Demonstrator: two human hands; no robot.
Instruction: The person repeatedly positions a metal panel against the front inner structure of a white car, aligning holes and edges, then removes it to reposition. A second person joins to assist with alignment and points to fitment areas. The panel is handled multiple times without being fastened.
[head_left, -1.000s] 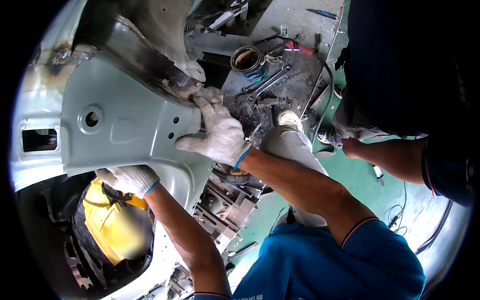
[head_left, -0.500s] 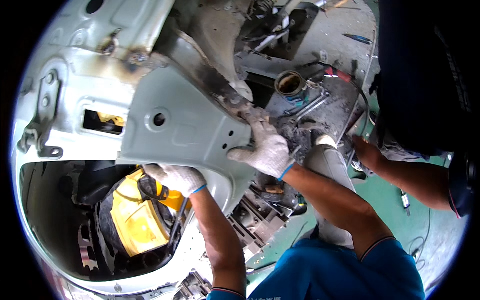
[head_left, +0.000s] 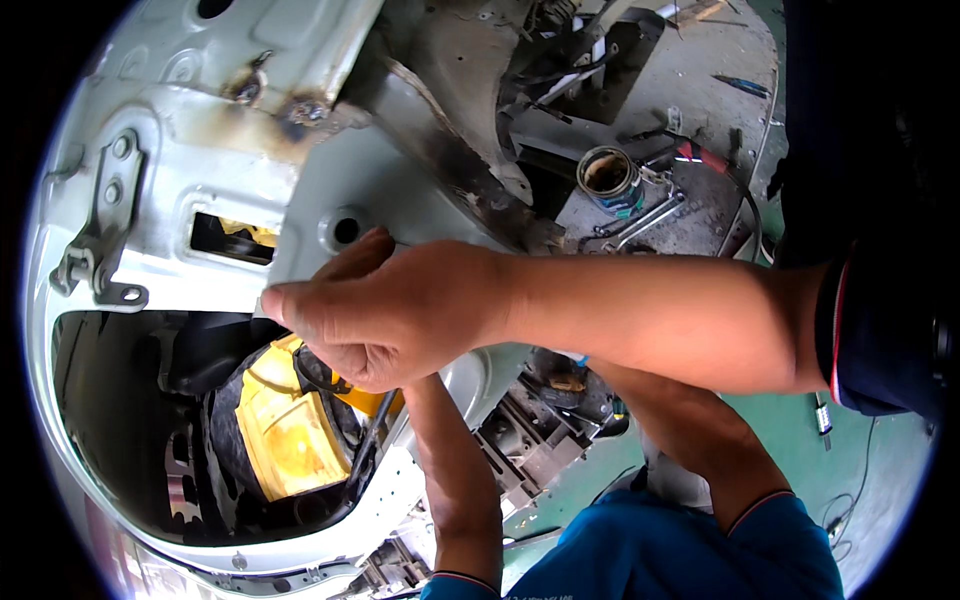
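A pale grey sheet-metal panel (head_left: 370,185) with a round hole lies against the car body, next to a blackened, rough-edged strip of metal (head_left: 440,165). Across it reaches a co-worker's bare hand (head_left: 400,310), fingers curled, its tips by the panel's left lower corner. That hand and arm hide both of my hands. My left forearm (head_left: 455,470) rises from below and vanishes behind the co-worker's hand. Only a sliver of blue cuff shows at my right wrist, above my right forearm (head_left: 690,420). What my fingers touch is out of sight.
Below the panel, a body opening (head_left: 110,430) holds a yellow part (head_left: 290,440) among dark ones. An open can (head_left: 608,178), wrenches (head_left: 650,222) and a red-handled cable (head_left: 700,155) lie at the upper right. A metal hinge (head_left: 112,210) juts out at the left.
The co-worker's arm has swung in from the right across the panel, covering my gloved hands, which were resting on the panel's right end and lower edge. The whole view has shifted slightly.
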